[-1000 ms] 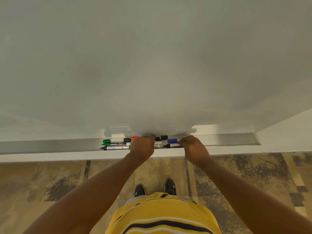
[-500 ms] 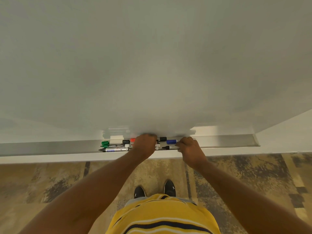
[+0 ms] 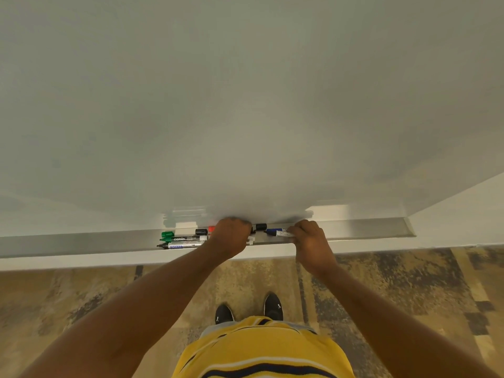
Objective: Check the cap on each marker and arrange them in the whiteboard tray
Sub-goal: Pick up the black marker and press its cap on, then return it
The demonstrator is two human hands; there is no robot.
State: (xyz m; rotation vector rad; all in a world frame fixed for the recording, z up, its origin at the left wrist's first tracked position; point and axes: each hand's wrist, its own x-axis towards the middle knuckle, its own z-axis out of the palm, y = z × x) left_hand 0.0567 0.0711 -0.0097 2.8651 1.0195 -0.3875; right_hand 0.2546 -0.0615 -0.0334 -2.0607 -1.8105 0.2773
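Note:
A long metal whiteboard tray (image 3: pixel 368 227) runs under the whiteboard. At its left lie a green-capped marker (image 3: pixel 167 234), a black marker (image 3: pixel 186 238) and a blue-labelled marker (image 3: pixel 181 245). A black cap (image 3: pixel 201 231) and a red cap (image 3: pixel 211 229) show behind them. My left hand (image 3: pixel 231 240) is closed over white marker bodies (image 3: pixel 250 239) in the tray and hides most of them. My right hand (image 3: pixel 309 240) pinches the blue marker (image 3: pixel 276 232) by its white barrel. A black cap end (image 3: pixel 261 227) sits between the hands.
The whiteboard (image 3: pixel 245 105) fills the upper view. The tray ends at the right near a white wall (image 3: pixel 463 214). Below are a mottled tan floor (image 3: pixel 81 301), my black shoes (image 3: pixel 272 306) and a yellow striped shirt.
Both hands stay at the tray, shifting only slightly. The blue marker in my right hand now points left, with its dark tip nearer the black cap end.

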